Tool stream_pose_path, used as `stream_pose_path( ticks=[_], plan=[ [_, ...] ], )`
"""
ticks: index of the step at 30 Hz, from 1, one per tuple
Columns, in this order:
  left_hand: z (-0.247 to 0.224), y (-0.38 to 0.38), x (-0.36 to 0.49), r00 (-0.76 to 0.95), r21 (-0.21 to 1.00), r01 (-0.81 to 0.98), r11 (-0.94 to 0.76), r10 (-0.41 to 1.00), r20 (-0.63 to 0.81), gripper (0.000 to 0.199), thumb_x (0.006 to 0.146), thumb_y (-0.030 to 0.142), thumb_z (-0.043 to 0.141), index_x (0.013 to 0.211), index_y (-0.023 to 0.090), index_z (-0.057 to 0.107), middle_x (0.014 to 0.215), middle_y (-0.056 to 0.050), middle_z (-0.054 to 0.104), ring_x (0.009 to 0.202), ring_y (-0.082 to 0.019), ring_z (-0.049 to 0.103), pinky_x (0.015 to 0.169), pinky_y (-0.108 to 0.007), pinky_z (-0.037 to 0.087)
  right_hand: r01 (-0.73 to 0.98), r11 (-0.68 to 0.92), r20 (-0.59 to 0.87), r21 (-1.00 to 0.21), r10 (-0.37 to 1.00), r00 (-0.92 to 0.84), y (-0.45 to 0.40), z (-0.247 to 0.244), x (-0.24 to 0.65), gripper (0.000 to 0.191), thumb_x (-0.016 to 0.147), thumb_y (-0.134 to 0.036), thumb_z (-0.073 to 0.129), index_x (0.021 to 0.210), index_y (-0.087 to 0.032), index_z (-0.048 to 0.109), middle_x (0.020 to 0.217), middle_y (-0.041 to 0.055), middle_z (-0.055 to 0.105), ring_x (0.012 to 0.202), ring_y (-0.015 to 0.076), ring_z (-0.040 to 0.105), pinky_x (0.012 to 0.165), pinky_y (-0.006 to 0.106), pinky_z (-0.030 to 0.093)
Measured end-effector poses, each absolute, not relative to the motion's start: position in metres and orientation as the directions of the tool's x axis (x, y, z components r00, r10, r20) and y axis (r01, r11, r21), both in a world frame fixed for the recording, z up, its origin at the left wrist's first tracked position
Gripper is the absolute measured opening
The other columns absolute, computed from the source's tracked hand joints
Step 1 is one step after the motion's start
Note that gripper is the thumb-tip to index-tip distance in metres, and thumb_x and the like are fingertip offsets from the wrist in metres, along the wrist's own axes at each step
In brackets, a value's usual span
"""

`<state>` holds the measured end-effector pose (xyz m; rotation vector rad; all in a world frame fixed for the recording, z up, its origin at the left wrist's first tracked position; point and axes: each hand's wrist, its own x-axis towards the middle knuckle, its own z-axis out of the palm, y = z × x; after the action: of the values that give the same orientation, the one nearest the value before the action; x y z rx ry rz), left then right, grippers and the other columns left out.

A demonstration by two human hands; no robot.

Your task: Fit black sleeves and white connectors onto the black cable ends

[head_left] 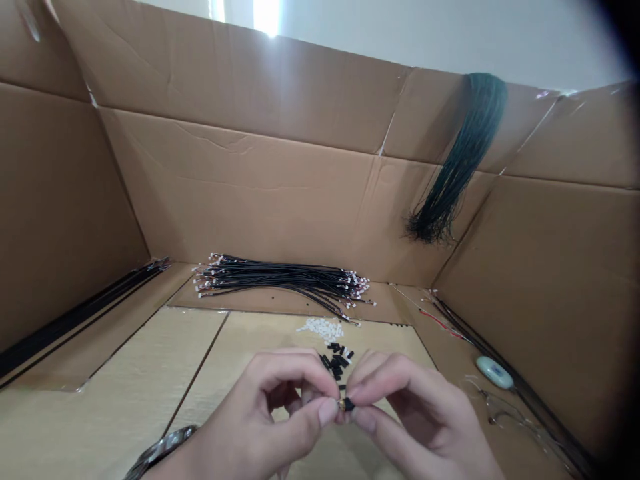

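My left hand (285, 407) and my right hand (410, 407) meet low in the middle of the view, fingertips almost touching. Between the right thumb and forefinger is a small black connector housing (349, 404). A tiny gold-coloured metal terminal (341, 404) shows at its left end, beside the left fingertips that pinch it. Whatever runs back into the left hand is hidden by the fingers. Just beyond the hands lies a loose pile of short black pieces (336, 363), with a heap of small white connectors (323, 329) behind it.
Cardboard walls (240, 187) enclose the work surface. A bundle of black cables (280, 275) with white ends lies along the back. Dark green wires (465, 160) hang over the back wall. More black cables (75, 320) lie left. A pale oval object (495, 372) and eyeglasses (515, 417) lie right.
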<state>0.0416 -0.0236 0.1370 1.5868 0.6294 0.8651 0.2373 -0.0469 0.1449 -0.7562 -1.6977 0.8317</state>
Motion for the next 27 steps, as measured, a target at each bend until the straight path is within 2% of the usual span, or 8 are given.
stream_pose_path(
  ticks=[2,5,10,20,27],
  plan=[
    [0.136,-0.024,0.041,0.582,0.979,-0.053,-0.198,0.79,0.191,0.017,0.091,0.032,0.062,0.081,0.017,0.065,0.074,0.002,0.051,0.045,-0.004,0.043,0.034,-0.011,0.031,0.015,0.479,0.463,-0.878,0.856,-0.23,-0.047,0.143,0.236,0.01,0.082,-0.014,0.07,0.081,-0.024,0.067,0.078,0.0002,0.07,0.075,0.0153,0.069,0.067,0.025,0.058],
    [0.137,-0.023,0.04,0.529,0.946,0.009,-0.324,0.805,0.27,0.016,0.091,0.028,0.061,0.08,0.017,0.067,0.071,0.002,0.052,0.049,-0.005,0.045,0.042,-0.015,0.036,-0.003,0.426,0.419,-0.905,0.889,-0.184,-0.047,0.138,0.234,0.008,0.081,-0.017,0.072,0.079,-0.023,0.067,0.076,0.0005,0.069,0.072,0.0144,0.068,0.064,0.023,0.057],
    [0.137,-0.024,0.041,0.462,0.842,0.155,-0.517,0.791,0.401,0.013,0.09,0.02,0.059,0.08,0.019,0.068,0.068,0.001,0.057,0.065,-0.011,0.052,0.058,-0.021,0.039,0.032,0.494,0.483,-0.869,0.861,-0.158,-0.046,0.132,0.232,0.009,0.083,-0.015,0.07,0.081,-0.024,0.068,0.076,0.0006,0.07,0.073,0.0159,0.069,0.064,0.026,0.059],
    [0.139,-0.025,0.044,0.419,0.786,0.197,-0.585,0.776,0.472,0.017,0.092,0.021,0.057,0.078,0.017,0.064,0.068,0.001,0.056,0.063,-0.01,0.05,0.055,-0.021,0.038,0.149,0.645,0.631,-0.749,0.764,-0.133,-0.046,0.126,0.231,0.021,0.084,-0.007,0.066,0.091,-0.026,0.068,0.083,-0.0015,0.071,0.077,0.014,0.069,0.068,0.024,0.058],
    [0.139,-0.029,0.042,0.461,0.758,0.226,-0.612,0.753,0.47,0.015,0.093,0.019,0.055,0.083,0.018,0.066,0.067,0.002,0.056,0.063,-0.01,0.051,0.056,-0.021,0.039,0.204,0.753,0.738,-0.625,0.656,-0.16,-0.045,0.123,0.228,0.026,0.084,0.0,0.062,0.094,-0.024,0.065,0.083,-0.0018,0.068,0.075,0.0132,0.066,0.066,0.024,0.057]
  ],
)
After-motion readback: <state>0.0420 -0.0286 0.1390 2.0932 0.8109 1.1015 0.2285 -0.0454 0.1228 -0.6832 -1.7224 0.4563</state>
